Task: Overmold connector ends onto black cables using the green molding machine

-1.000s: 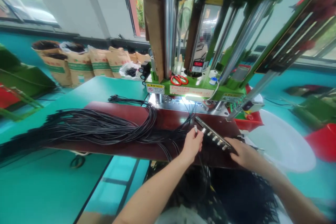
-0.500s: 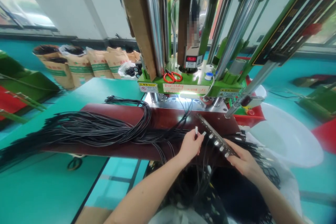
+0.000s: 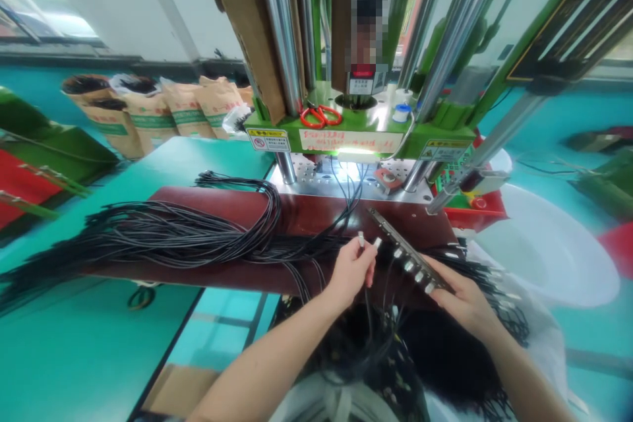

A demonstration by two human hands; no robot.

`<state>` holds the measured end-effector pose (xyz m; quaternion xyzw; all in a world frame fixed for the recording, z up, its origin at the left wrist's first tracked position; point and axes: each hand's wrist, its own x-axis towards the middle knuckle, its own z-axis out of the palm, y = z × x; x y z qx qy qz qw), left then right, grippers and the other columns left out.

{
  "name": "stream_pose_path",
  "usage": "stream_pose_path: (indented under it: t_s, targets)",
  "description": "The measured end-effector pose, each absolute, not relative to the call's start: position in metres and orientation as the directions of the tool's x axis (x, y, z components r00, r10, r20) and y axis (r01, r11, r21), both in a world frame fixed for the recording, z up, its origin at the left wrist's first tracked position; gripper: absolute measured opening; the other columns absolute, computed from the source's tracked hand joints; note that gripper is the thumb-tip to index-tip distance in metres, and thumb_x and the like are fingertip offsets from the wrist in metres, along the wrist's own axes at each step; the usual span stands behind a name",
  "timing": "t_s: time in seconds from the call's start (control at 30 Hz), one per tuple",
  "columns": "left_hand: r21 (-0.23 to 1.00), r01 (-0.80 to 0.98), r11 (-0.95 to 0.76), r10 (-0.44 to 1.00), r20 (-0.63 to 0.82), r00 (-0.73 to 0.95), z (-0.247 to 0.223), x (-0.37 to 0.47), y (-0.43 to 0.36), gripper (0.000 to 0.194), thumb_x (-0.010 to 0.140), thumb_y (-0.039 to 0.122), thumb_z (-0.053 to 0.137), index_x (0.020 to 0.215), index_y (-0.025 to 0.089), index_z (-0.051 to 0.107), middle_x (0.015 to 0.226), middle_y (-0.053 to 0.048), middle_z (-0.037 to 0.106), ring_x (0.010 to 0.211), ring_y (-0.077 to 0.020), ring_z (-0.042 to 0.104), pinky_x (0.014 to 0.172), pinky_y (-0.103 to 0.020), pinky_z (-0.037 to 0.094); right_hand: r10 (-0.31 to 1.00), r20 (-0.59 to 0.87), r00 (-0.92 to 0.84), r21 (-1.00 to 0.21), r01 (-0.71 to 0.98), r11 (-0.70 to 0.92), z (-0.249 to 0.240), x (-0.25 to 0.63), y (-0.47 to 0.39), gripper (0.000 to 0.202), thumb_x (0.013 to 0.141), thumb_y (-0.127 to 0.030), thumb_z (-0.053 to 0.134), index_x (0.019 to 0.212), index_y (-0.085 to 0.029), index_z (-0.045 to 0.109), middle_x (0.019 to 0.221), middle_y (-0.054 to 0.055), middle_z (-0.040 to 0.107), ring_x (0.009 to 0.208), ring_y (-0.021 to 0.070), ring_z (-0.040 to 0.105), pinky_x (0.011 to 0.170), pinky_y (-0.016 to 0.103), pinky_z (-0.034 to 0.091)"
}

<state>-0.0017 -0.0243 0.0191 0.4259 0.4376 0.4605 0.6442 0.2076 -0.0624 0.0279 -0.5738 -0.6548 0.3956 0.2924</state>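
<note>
My left hand (image 3: 350, 271) is closed on black cables whose small pale metal connectors (image 3: 361, 238) stick up past the fingertips. My right hand (image 3: 462, 297) grips the near end of a long metal mould bar (image 3: 403, 244), which slants away to the upper left. Several connectors (image 3: 409, 266) sit in a row along the bar's left edge, and their cables hang down toward my lap. The left hand's connectors are beside the bar, apart from it. A thick bundle of black cables (image 3: 188, 237) lies on the brown board (image 3: 326, 198) to the left.
A green press (image 3: 341, 135) with steel columns stands behind the board, its bed lit. Red-handled scissors (image 3: 321, 117) and a blue-white spool (image 3: 401, 112) rest on it. To the right are a white tub (image 3: 554, 244) and more cables (image 3: 499, 297). Paper sacks (image 3: 153, 115) line the back wall.
My left hand has moved slightly left with its connectors, which now stand a little further above the fingers. The right hand keeps hold of the mould bar. The view has shifted slightly.
</note>
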Motion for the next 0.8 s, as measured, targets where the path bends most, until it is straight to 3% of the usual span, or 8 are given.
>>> stream_pose_path:
  t_s: [0.17,0.33,0.47,0.67,0.8]
  targets:
    - [0.885,-0.442,0.147,0.983,-0.080,0.165,0.069,-0.031,-0.020,0.019,0.077,0.031,0.054,0.072,0.018,0.042,0.048,0.008,0.043,0.035,-0.0040,0.040,0.039,-0.017,0.033,0.991,-0.065,-0.117,-0.841,0.541,0.009,0.020,0.210,-0.064,0.050,0.072,-0.021,0.050,0.122,-0.017,0.051,0.121,0.003,0.056,0.112,0.0251,0.049,0.097,0.035,0.038]
    - [0.937,-0.257,0.235,0.944,-0.157,0.289,0.058,-0.021,-0.005,0.021,0.074,0.031,0.057,0.067,0.017,0.042,0.046,0.006,0.048,0.034,-0.0061,0.043,0.036,-0.017,0.033,0.999,-0.039,-0.036,-0.853,0.522,-0.014,0.015,0.212,-0.068,0.051,0.072,-0.023,0.052,0.122,-0.019,0.051,0.119,0.002,0.058,0.109,0.0245,0.052,0.095,0.035,0.040]
    - [0.953,-0.122,0.277,0.902,-0.215,0.374,0.029,0.003,-0.006,0.023,0.073,0.034,0.056,0.066,0.017,0.042,0.044,0.005,0.049,0.034,-0.0066,0.043,0.031,-0.015,0.027,0.995,-0.033,-0.093,-0.867,0.497,0.018,0.020,0.209,-0.069,0.049,0.071,-0.021,0.052,0.120,-0.016,0.053,0.119,0.003,0.058,0.110,0.0242,0.051,0.093,0.033,0.043]
    - [0.979,-0.065,0.192,0.933,-0.161,0.321,0.020,0.010,-0.009,0.022,0.074,0.031,0.054,0.063,0.017,0.043,0.044,0.005,0.049,0.034,-0.0043,0.040,0.035,-0.014,0.028,0.990,-0.041,-0.137,-0.900,0.436,0.023,0.023,0.207,-0.067,0.048,0.072,-0.017,0.050,0.120,-0.018,0.053,0.117,0.002,0.059,0.107,0.0222,0.054,0.087,0.030,0.048]
    - [0.981,-0.047,0.188,0.937,-0.164,0.310,0.015,0.007,-0.008,0.022,0.074,0.031,0.053,0.062,0.017,0.043,0.044,0.005,0.050,0.035,-0.0041,0.040,0.037,-0.014,0.029,0.988,-0.023,-0.155,-0.893,0.447,0.050,0.024,0.208,-0.066,0.047,0.073,-0.018,0.051,0.120,-0.019,0.054,0.118,0.002,0.058,0.109,0.0223,0.053,0.093,0.033,0.043]
